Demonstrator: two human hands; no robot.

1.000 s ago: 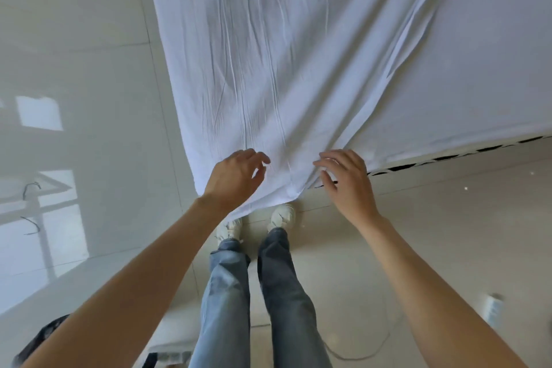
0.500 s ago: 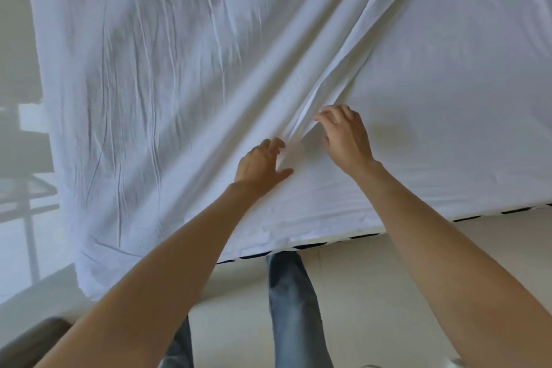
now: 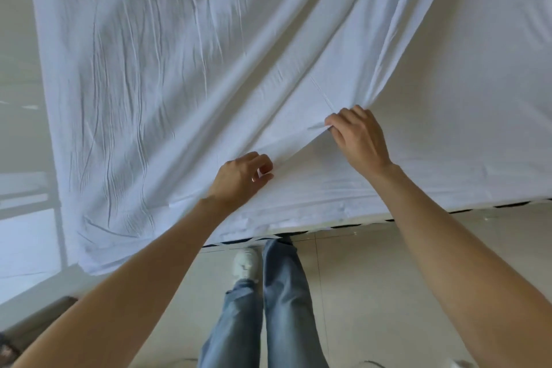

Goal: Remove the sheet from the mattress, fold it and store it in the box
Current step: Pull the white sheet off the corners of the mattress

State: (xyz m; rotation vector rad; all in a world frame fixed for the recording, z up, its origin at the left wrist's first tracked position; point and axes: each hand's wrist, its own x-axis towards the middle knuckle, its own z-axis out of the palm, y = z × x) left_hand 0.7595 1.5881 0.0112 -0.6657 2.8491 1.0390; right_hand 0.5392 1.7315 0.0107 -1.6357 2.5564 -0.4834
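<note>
A white wrinkled sheet (image 3: 167,75) lies over the mattress (image 3: 466,158), pulled into long diagonal folds, and hangs over the mattress's left side toward the floor. Its loose edge runs diagonally across the near part of the bed. My left hand (image 3: 239,179) pinches that edge between thumb and curled fingers. My right hand (image 3: 358,137) grips the same edge farther up, with the cloth bunched under its fingertips. To the right of the edge a smooth white surface is laid bare. No box is in view.
The near edge of the bed (image 3: 328,225) shows dark gaps beneath it. My legs in blue jeans (image 3: 268,308) and one white shoe (image 3: 245,263) stand on the pale tiled floor (image 3: 373,278) close to the bed. A bright glossy floor lies to the left.
Both hands went from the hanging corner near my feet up onto the bed. My right hand has carried the sheet's edge farther right and up, and the left now pinches it lower down.
</note>
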